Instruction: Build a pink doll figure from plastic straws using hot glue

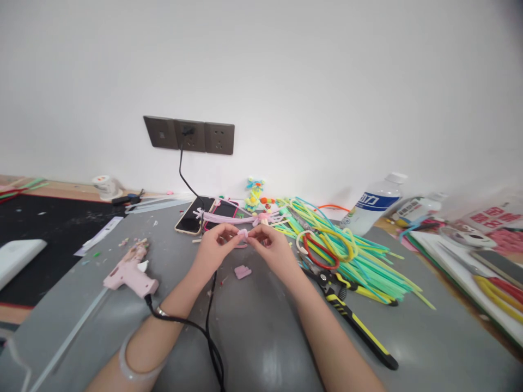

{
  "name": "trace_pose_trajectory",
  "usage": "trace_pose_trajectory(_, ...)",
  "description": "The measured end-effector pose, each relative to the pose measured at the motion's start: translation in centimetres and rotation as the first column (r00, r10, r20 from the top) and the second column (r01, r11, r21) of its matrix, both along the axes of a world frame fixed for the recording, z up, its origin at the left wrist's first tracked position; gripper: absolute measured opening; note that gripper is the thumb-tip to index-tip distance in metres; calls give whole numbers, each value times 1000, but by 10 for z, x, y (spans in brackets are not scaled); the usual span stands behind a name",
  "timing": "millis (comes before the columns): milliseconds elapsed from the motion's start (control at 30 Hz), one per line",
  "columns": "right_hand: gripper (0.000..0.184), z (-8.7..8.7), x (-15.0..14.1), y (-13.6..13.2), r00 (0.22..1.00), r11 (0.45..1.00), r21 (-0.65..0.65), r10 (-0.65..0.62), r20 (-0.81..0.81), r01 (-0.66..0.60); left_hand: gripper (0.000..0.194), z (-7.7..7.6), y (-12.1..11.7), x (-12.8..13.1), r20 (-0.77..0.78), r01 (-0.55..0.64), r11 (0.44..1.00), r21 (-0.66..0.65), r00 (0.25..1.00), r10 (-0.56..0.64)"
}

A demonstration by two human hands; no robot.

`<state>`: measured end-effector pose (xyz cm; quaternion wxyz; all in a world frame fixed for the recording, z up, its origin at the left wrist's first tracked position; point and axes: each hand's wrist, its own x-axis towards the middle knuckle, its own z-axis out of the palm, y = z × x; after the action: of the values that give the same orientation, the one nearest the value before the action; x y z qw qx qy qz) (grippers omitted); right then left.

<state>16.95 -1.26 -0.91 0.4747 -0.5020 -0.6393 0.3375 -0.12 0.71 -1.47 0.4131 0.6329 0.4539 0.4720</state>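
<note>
My left hand point(221, 243) and my right hand point(267, 243) meet over the middle of the grey table. Between their fingertips is a small bent piece of pink pipe cleaner point(242, 234), pinched from both sides. Just below on the table lies a flat pink folded piece point(242, 271). Behind my fingers are a long pink pipe-cleaner bundle point(224, 218) and a pink figure with thin limbs point(265, 219). The fingers partly cover the held piece, so its full shape is hidden.
A pink glue gun point(133, 274) with a black cord lies left. Yellow-black pliers point(347, 310) and a pile of green and yellow pipe cleaners point(359, 261) are right. Phones point(194, 215), a yellow-blue figure point(254, 196) and a tilted bottle point(373, 204) stand or lie toward the wall.
</note>
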Motion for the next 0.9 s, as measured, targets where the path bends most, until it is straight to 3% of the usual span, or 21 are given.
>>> trace_pose_trajectory(233,9,0,7,1,999,999,-37,15,32,-14,23,-5,3,-1,-22,46,999,4,999,-46)
trace_pose_trajectory(567,17,9,38,7,986,986,12,-165,-24,166,14,-10,-1,-1,-254,220,974,-50,940,-226)
trace_pose_trajectory(800,22,12,59,8,962,961,60,-267,-60,270,18,-6,-3,-2,-314,208,977,-50,925,-213)
trace_pose_trajectory(900,30,13,71,8,932,931,91,-344,-109,354,25,-3,-1,-3,-341,139,990,-30,929,-141)
